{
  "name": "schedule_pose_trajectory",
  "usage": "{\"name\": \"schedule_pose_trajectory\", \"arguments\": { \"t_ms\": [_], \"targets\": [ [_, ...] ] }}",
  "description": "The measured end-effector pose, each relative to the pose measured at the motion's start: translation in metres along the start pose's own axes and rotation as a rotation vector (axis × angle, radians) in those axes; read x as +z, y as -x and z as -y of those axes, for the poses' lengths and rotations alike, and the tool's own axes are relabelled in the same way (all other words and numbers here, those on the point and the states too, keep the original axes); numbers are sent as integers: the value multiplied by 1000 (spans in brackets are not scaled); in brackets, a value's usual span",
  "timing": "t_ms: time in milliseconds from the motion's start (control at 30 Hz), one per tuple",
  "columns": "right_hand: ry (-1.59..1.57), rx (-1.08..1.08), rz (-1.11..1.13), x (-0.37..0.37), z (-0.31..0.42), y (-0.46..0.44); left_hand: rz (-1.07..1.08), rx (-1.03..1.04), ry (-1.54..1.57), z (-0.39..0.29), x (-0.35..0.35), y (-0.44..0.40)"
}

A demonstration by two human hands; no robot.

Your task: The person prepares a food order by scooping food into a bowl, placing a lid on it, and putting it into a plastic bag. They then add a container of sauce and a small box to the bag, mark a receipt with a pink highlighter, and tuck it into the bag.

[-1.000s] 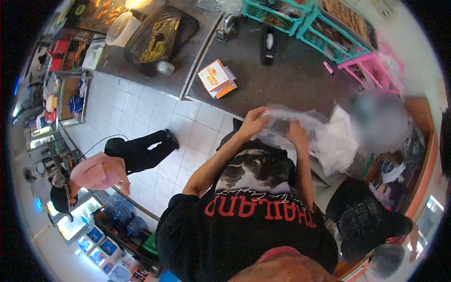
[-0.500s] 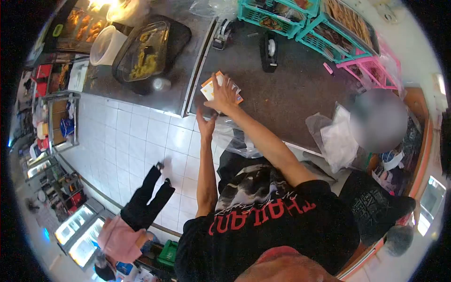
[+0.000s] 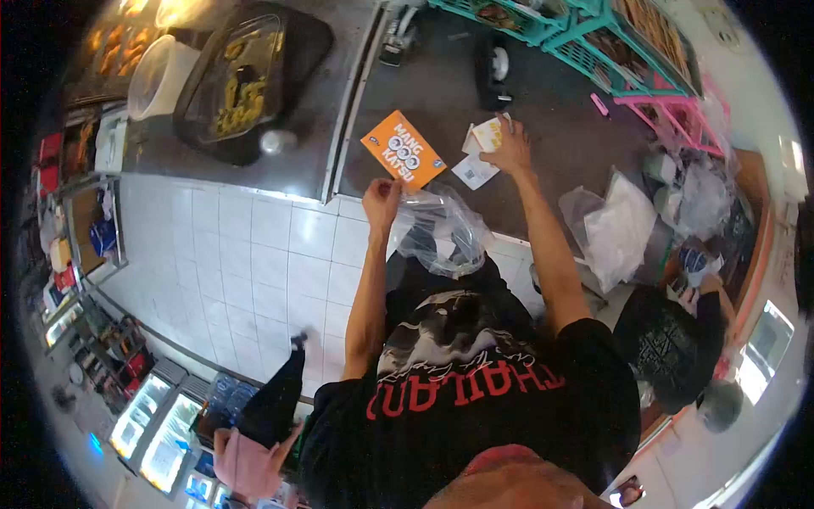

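An orange printed card with large white lettering lies at the counter's front edge. My left hand is closed at its lower edge, the fingertips pinching near the corner. To the right, my right hand grips several small white paper cards with yellow print, fingers over their far side. Beneath them a white slip with a square code shows on the counter. A clear plastic bag hangs off the counter edge in front of my body, close to my left hand.
Behind the cards stand a black tape dispenser and another dispenser. Turquoise baskets and a pink basket fill the back right. White plastic bags lie right. A food tray sits left. Other people are nearby.
My right hand has moved right with the small paper cards. The orange card now lies uncovered at the left, and my left hand has closed at its lower edge.
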State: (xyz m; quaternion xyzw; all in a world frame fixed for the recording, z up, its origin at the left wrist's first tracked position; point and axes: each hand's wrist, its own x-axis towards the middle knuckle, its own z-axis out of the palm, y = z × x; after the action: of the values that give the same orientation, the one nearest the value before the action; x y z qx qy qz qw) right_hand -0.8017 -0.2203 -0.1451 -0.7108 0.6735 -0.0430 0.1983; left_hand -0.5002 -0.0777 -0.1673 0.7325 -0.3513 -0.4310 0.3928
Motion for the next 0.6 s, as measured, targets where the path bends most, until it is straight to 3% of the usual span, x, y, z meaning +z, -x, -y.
{"name": "schedule_pose_trajectory", "arguments": {
  "t_ms": [67, 167, 200, 267, 467, 567, 600],
  "targets": [
    [-62, 25, 37, -14, 2, 6, 13, 63, -108, -23, -4, 12],
    [-106, -56, 75, -29, -5, 9, 266, 189, -201, -67, 6, 38],
    [-183, -113, 38, -34, -7, 13, 341, 320, -277, -71, 16, 41],
    [-312, -145, 55, -47, -5, 24, 440, 240, -224, -107, 42, 49],
    [-595, -81, 144, -90, 8, 61, 622, 286, -282, -51, 137, 12],
    [-827, -89, 23, -87, -23, 63, 630, 257, -281, -42, 137, 17],
    [-925, -97, -30, -84, -40, 62, 542, 256, -127, -24, 142, 22]
  ]
}}
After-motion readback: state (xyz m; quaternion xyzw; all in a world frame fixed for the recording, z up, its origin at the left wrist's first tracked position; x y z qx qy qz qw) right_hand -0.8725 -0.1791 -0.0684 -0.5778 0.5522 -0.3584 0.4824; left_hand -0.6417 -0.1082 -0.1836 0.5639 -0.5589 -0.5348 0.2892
